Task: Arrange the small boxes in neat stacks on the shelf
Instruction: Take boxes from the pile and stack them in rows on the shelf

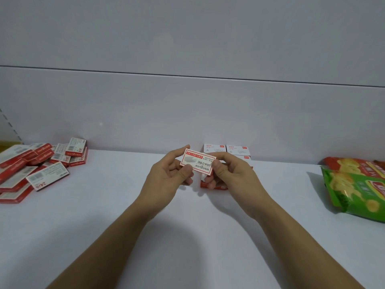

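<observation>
- Far left of the frame, a loose heap of red-and-white boxes (35, 165) sprawls on the white shelf (104, 236), tilted every which way, some showing barcodes, one reading "24/6".
- Centre frame, the left hand (166, 176) is curled round the left end of a small box (198, 162), thumb pressed on its face, fingers tucked behind.
- That held box sits up off the shelf, its white face with the red border turned to the camera, print upside down, slightly tilted.
- Right beside it, the right hand (231, 174) pinches the box's right end, thumb on top, fingers wrapped underneath: both hands closed on the one box.
- Just behind the hands, against the back wall (187, 111), a tidy group of stacked boxes (237, 151) stands with white tops squared up; a red edge shows under the right hand's fingers.
- Far right edge, a green snack bag (358, 197) lies across a red snack bag (350, 165), well apart from the boxes.
</observation>
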Available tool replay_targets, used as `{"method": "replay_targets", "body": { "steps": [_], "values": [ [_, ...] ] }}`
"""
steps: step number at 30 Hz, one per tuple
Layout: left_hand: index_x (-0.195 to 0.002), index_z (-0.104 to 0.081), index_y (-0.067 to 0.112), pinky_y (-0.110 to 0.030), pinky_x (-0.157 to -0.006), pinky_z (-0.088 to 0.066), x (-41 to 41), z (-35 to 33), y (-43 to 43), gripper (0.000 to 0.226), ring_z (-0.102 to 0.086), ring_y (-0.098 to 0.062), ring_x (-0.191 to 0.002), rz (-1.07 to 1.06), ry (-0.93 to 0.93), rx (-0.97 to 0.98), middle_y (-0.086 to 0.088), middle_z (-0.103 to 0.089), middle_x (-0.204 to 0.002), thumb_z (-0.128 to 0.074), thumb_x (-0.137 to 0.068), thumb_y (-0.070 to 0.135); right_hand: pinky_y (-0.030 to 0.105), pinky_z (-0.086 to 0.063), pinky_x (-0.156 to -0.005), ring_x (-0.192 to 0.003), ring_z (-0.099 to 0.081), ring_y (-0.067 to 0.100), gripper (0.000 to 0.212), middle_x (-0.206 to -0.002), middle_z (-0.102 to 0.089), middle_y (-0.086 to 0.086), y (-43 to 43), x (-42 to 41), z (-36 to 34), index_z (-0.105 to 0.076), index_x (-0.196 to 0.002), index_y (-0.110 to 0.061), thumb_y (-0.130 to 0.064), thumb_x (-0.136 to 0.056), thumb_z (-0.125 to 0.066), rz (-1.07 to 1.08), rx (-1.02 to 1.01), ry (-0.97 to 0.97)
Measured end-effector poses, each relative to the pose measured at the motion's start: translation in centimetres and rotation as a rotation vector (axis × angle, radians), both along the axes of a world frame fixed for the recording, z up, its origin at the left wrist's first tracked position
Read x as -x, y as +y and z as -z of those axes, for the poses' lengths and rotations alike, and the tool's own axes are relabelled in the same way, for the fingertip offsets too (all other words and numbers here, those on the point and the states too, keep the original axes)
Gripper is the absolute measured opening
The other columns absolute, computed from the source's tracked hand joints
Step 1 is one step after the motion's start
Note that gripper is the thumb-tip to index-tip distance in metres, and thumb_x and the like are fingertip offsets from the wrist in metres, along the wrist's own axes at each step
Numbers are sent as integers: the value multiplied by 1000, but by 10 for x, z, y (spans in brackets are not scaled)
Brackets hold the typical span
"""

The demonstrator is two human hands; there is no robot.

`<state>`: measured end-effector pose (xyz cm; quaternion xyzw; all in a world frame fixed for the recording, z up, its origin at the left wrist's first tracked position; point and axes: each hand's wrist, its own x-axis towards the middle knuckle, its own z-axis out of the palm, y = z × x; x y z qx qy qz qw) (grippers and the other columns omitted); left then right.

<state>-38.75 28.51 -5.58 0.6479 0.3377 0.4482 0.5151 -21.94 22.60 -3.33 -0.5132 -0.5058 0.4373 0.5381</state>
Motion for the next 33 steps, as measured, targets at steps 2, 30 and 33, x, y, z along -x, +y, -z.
{"method": "replay_targets", "body": {
  "steps": [2, 30, 33],
  "values": [
    [-131, -53, 34, -34, -79, -57, -1, 1, 0, 42, -65, -15, -73, -6, 5, -8, 2, -72, -93, -58, -92, 17, 26, -55, -68, -64, -62, 17, 22, -73, -68, 7, 0, 3, 2, -62, -114, -10, -17, -99, -48, -15, 0, -41],
    [-107, -58, 9, -47, -73, -53, 12, -12, 2, 20, -65, -22, -71, 20, -14, 114, -8, -73, -87, -65, -88, 11, 33, -57, -66, -67, -68, 24, 46, -90, -71, 14, 0, 26, -5, -56, -124, -27, 2, -88, -58, 130, 36, 174],
    [-107, -64, 15, -48, -74, -56, 15, -11, 6, 16, -60, -17, -64, -79, -7, 74, -5, -72, -79, -63, -91, 12, 35, -58, -79, -85, -65, 9, 53, -108, -65, -4, 2, 20, 4, -55, -126, -38, -10, -84, -69, 157, -96, -364]
  ]
}}
